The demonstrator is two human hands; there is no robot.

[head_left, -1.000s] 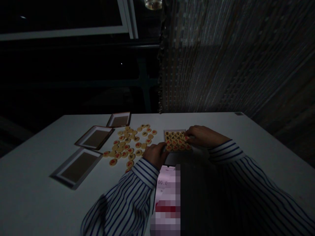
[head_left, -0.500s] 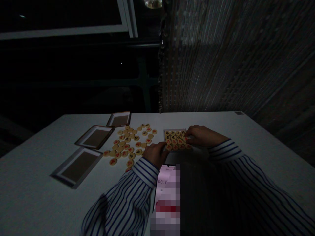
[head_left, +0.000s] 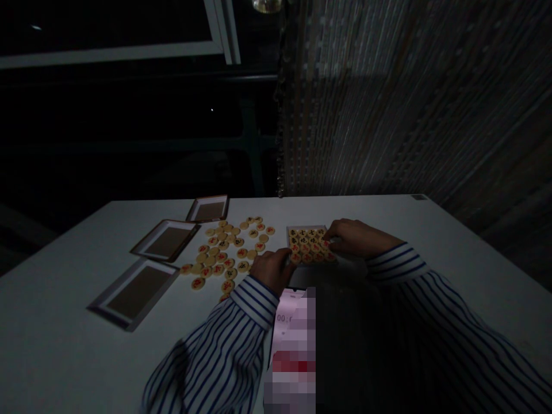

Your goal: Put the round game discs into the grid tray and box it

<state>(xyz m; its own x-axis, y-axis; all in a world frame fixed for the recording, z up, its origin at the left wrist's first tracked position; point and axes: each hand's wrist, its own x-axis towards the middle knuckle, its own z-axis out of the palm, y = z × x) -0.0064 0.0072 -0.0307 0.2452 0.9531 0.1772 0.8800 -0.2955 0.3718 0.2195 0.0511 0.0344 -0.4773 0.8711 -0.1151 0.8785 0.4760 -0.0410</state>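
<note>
A shallow box (head_left: 301, 227) holds rows of round Chinese chess pieces (head_left: 305, 248), the rear ones marked in black and the front ones in red. My left hand (head_left: 272, 270) is closed at the box's left side, its thumb against the near left edge. Over the right end, my right hand (head_left: 356, 237) has its fingers curled, fingertips touching the edge and covering part of the last pieces. What lies under those fingertips is partly hidden. To the left of the box, many loose Chinese chess pieces (head_left: 218, 269) are scattered, some face up and some blank side up.
Three shallow open trays or lids stand at left: a near one (head_left: 100, 309), a middle one (head_left: 140, 248) and a far one (head_left: 188, 214). A lit phone (head_left: 282, 330), partly blurred out, lies before me. Behind the white table (head_left: 52, 322) hangs a bead curtain (head_left: 357, 115).
Almost nothing differs. Both hands stay at the two ends of the box, and the view has shifted very slightly.
</note>
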